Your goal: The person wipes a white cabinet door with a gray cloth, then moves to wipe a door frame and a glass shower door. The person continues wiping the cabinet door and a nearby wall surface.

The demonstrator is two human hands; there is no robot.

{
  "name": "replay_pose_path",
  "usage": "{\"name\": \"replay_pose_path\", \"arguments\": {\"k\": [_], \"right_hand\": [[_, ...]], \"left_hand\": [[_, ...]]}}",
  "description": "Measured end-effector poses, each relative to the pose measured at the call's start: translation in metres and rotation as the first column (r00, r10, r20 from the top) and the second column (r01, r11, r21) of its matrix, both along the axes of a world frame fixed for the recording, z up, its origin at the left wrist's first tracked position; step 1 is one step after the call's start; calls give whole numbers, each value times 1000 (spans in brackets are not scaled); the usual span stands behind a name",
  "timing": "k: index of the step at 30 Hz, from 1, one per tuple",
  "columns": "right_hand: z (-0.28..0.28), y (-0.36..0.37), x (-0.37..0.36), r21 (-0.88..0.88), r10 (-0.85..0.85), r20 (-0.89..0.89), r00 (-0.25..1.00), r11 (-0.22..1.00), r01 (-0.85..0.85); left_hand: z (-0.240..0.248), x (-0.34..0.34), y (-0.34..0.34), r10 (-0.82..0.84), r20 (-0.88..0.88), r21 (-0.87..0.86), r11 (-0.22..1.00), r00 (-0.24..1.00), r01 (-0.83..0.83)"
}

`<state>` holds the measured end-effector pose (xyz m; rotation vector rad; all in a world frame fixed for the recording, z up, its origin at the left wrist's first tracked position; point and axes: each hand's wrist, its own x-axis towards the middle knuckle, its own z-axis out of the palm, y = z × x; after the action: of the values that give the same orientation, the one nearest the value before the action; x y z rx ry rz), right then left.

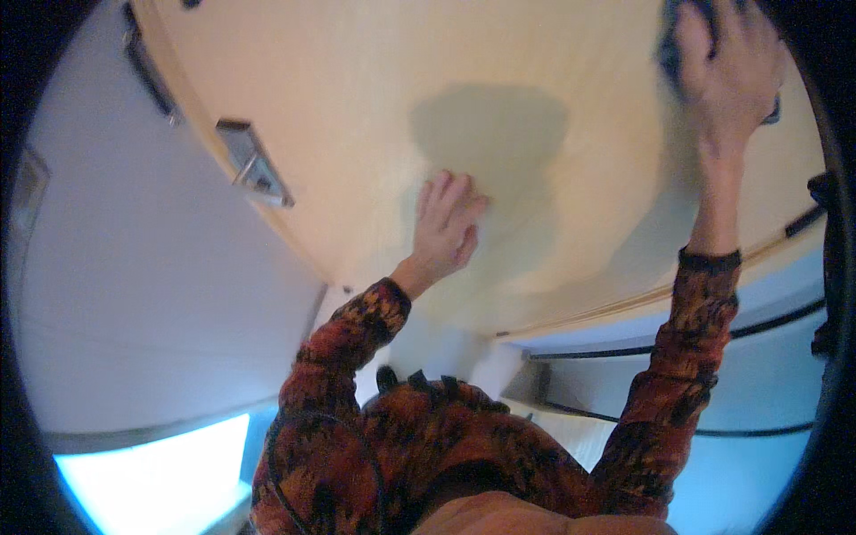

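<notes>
A pale wooden door (357,116) fills most of the view in front of me. At the upper right, my right hand (733,71) presses a dark cloth (670,45) against the door with the arm stretched out. The palm covers most of the cloth; only its dark edges show on either side of the hand. Near the middle, my left hand (446,223) is at the door's surface, fingers apart and slightly bent, holding nothing. Whether its fingertips touch the wood I cannot tell. Shadows of my head and arm fall across the panel.
A metal lever handle on a plate (256,165) sits by the door's left edge. Beyond it stretches a grey-white wall (169,285). A bright panel (160,477) glows at the lower left. Dark bands (606,351) cross the pale blue area at the right.
</notes>
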<state>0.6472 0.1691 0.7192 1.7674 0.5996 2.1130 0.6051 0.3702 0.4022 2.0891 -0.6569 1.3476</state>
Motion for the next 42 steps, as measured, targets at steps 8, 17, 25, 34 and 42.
{"name": "replay_pose_path", "arguments": {"k": [8, 17, 25, 34, 42], "right_hand": [[-211, 73, -16, -447, -37, -698, 715, 803, -395], [-198, 183, 40, -309, 225, -677, 700, 777, -549], [-286, 251, 101, -275, 170, -804, 570, 744, -610], [-449, 159, 73, -650, -397, -754, 523, 341, -679], [-271, 96, 64, -435, -52, -797, 602, 741, -511]], "left_hand": [[-64, -44, -3, -139, -413, -69, 990, 900, 122], [-189, -122, 58, -75, -955, -58, 996, 285, 67], [-238, -128, 58, 34, -997, 35, 999, 71, 7], [-262, -148, 70, -16, -998, -24, 993, 65, -117], [-258, -146, 69, -78, -991, -76, 997, 109, 26]]}}
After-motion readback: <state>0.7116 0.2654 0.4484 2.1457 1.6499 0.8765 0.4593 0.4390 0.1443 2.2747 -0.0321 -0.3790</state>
